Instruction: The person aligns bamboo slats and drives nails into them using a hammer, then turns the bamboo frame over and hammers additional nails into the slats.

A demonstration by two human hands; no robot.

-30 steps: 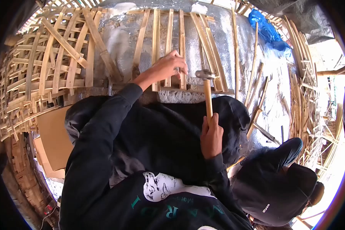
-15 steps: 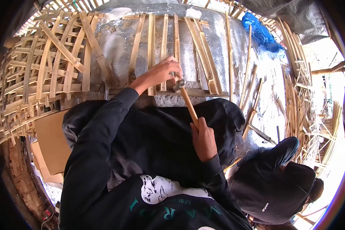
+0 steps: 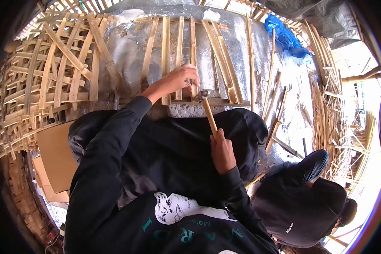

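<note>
A hammer (image 3: 210, 115) with a light wooden handle is gripped in my right hand (image 3: 223, 151), fingers wrapped low on the handle. Its metal head (image 3: 202, 95) overlaps the near end of a bamboo strip (image 3: 193, 46), over a wooden crosspiece (image 3: 220, 102). My left hand (image 3: 184, 79) is closed, with curled fingers and thumb at this same strip, just beyond the hammer head. Any small thing between those fingertips is hidden. Other bamboo strips (image 3: 165, 59) lie side by side across the crosspiece, a leaning pair (image 3: 224, 63) to the right.
A woven bamboo lattice (image 3: 42, 72) covers the left side. Cardboard (image 3: 57, 156) stands by my left knee. A person in black (image 3: 296, 207) crouches at the right. Loose bamboo pieces (image 3: 275, 101) and a blue plastic sheet (image 3: 285, 38) lie on the right.
The hammer head has shifted slightly right and toward me, and the view has moved a little. Both hands keep nearly the same place and hold.
</note>
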